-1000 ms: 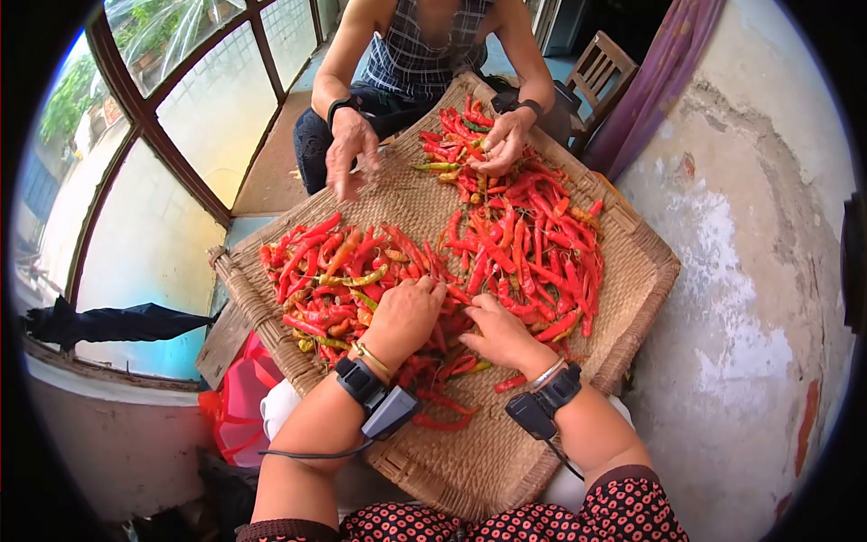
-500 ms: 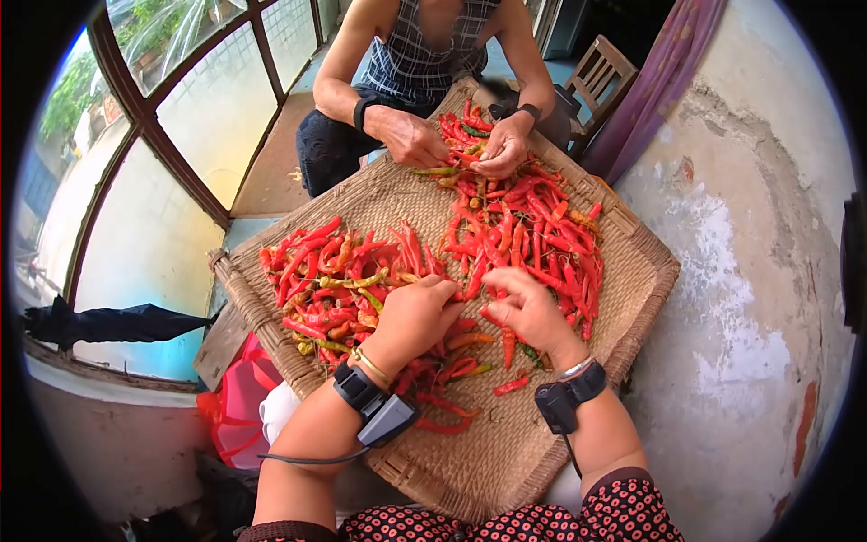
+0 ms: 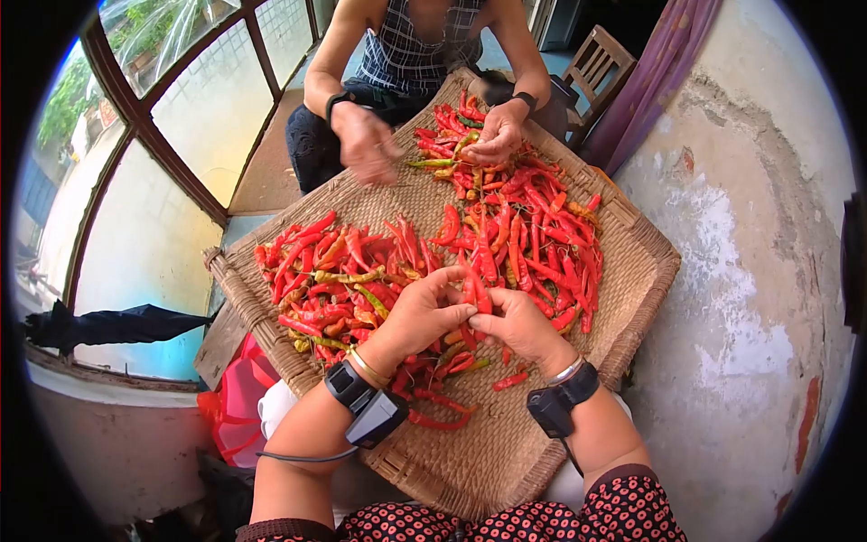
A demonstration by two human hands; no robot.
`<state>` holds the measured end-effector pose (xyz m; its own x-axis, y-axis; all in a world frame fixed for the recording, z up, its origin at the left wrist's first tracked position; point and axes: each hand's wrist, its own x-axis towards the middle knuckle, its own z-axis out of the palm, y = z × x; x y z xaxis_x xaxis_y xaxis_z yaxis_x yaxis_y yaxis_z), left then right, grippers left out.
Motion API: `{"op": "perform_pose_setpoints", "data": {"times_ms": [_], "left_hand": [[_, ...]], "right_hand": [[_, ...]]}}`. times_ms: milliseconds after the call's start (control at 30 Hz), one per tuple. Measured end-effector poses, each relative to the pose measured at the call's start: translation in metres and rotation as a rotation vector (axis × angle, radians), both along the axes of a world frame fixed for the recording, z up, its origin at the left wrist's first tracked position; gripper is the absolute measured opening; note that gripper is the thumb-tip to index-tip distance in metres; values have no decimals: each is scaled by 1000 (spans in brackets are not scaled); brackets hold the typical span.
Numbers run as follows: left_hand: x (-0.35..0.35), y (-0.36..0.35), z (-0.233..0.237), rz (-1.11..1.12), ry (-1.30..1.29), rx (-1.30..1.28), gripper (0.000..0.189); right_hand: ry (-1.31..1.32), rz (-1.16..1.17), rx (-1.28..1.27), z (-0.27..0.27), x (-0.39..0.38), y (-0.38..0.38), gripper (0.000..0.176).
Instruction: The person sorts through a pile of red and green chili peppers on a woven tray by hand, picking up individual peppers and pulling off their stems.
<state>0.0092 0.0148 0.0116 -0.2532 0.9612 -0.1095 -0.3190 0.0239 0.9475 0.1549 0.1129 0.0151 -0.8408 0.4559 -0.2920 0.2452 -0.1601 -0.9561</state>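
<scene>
My left hand (image 3: 423, 314) and my right hand (image 3: 519, 329) meet over the middle of the woven tray (image 3: 506, 452), thumbs nearly touching. Between them is a red chili pepper (image 3: 476, 291), pinched by the fingers of both hands. Its lower end is partly hidden by my thumbs. To the left lies a heap of chili peppers (image 3: 312, 271), mostly red with some yellow-green ones. A second heap (image 3: 551, 244) spreads on the right. A single red pepper (image 3: 511, 380) rests on the weave below my right hand.
Across the tray sits another person, whose right hand (image 3: 366, 149) is over the tray and whose left hand (image 3: 498, 135) is at the far peppers. A wall (image 3: 713, 271) rises on the right, windows (image 3: 135, 262) on the left. A wooden chair (image 3: 601, 77) stands behind.
My hands have come together, the right one moving left, and both now hold a red pepper. The other person's right hand has moved left, away from the far peppers.
</scene>
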Motion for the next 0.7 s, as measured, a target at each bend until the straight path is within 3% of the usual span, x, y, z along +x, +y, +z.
{"op": "perform_pose_setpoints", "data": {"times_ms": [33, 200, 233, 267, 367, 467, 533, 567, 600, 667, 700], "left_hand": [[-2, -1, 0, -21, 100, -65, 23], [-19, -4, 3, -76, 118, -201, 21], [-21, -4, 3, -63, 146, -199, 19], [-22, -4, 5, -63, 146, -198, 19], [-22, -5, 10, -36, 148, -217, 14], [-21, -4, 5, -29, 97, -196, 13], [-20, -4, 1, 2, 20, -143, 10], [-18, -4, 1, 2, 18, -144, 10], [-17, -3, 0, 16, 8, -122, 8], [-16, -4, 0, 34, -1, -102, 7], [-16, -4, -1, 28, 11, -124, 6]], "right_hand": [[-1, 2, 0, 2, 1, 1, 15], [17, -235, -81, -4, 7, 15, 12], [-156, -133, -3, 2, 10, 22, 16], [-156, -133, -2, 1, 8, 23, 16], [386, -291, -59, -5, 2, 32, 38], [308, -427, 78, 4, 7, 31, 46], [205, -161, 38, 7, 9, 24, 44], [143, -98, 133, 9, 4, 13, 32], [141, -97, 132, 6, 3, 8, 32], [-19, 187, 502, -2, 1, 2, 19], [-51, 145, 328, 2, 0, -3, 16]]}}
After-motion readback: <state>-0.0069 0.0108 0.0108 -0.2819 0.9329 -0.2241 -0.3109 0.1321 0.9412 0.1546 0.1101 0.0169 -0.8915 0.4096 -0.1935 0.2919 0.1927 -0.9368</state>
